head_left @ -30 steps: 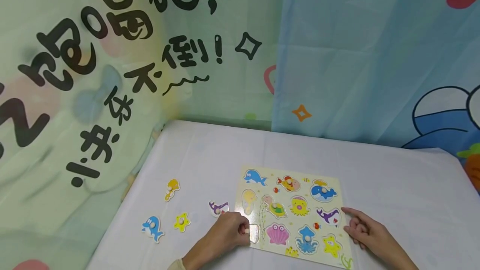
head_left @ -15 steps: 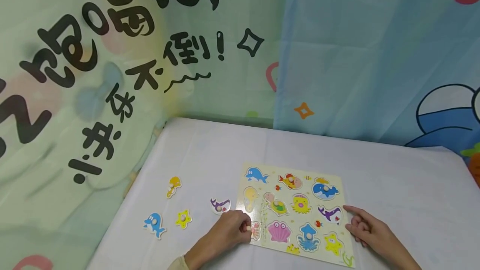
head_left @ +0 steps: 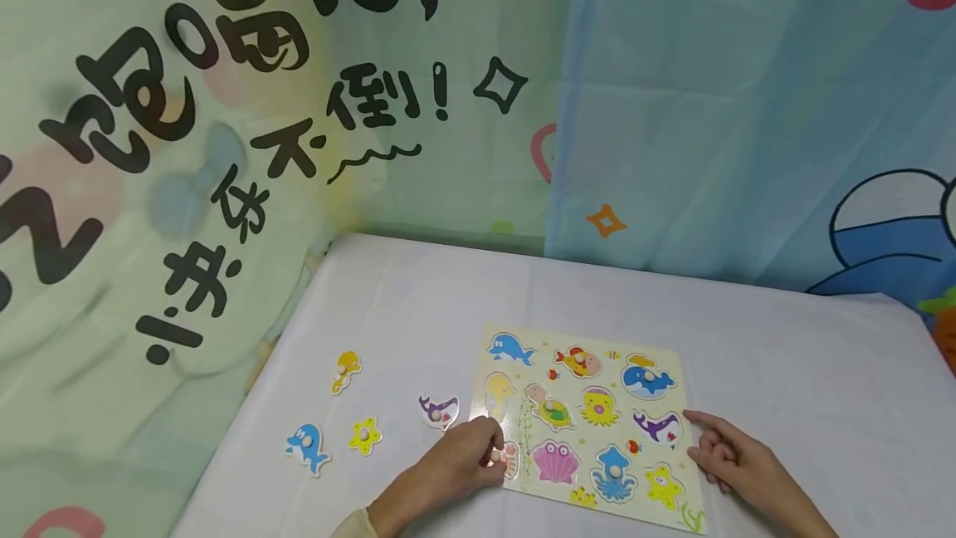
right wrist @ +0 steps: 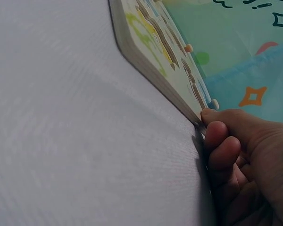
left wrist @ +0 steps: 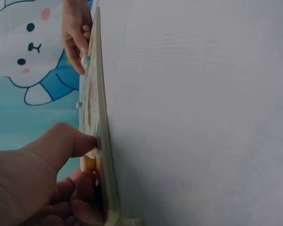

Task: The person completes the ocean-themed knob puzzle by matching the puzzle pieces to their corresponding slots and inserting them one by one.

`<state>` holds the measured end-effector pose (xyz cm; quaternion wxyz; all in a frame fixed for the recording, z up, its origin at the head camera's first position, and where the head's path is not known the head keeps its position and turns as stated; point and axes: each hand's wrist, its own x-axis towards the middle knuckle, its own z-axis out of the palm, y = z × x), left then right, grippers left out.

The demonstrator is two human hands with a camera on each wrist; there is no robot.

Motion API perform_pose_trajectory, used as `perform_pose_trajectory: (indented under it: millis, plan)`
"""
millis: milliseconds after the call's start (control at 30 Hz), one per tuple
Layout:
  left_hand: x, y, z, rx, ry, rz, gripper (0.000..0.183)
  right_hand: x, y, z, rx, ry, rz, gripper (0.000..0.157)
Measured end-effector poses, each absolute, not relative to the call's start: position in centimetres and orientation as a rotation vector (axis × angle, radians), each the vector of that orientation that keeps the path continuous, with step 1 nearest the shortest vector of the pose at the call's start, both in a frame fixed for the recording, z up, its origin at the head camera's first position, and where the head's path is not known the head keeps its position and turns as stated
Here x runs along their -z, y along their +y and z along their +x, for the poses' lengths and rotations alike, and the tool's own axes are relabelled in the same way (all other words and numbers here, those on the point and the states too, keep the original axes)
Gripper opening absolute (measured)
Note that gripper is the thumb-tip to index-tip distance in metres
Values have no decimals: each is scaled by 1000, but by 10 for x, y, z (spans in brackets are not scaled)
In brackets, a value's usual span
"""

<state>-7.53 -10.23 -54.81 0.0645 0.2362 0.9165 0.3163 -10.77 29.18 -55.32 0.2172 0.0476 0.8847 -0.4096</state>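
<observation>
Left hand [head_left: 451,465] curls round a knobbed piece [left wrist: 88,163], seemingly pinching it, at the board's [head_left: 586,432] corner; right hand [head_left: 724,457], thumb and index spread, touches the opposite edge; white table [head_left: 821,380] extends beyond.

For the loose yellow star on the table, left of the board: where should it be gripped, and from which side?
The yellow star lies flat on the table, so its thin edge offers little to grip; the round knob on its face looks best, pinched from straight above, probably by the left hand, which is nearer.
</observation>
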Motion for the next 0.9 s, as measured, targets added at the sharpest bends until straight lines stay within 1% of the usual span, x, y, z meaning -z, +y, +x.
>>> perform_pose_trajectory:
  millis: [133, 233, 400, 667, 900]
  plan:
    - [555, -107, -78, -1138, 2634, 608, 22, 554, 292, -107, 1133, 2446, 137, 65]
    - [558, -116, -81, -1309, 2513, 498, 29, 554, 291, -107, 1132, 2445, 142, 66]
    - [548, -140, -90, -1432, 2479, 356, 35, 554, 292, -107, 1132, 2448, 131, 66]
    - [528, -204, -105, -1616, 2486, 48, 29, 555, 293, -107, 1138, 2435, 144, 67]
    - [520, -273, -116, -1764, 2458, -83, 41, 556, 293, -107, 1127, 2436, 153, 67]
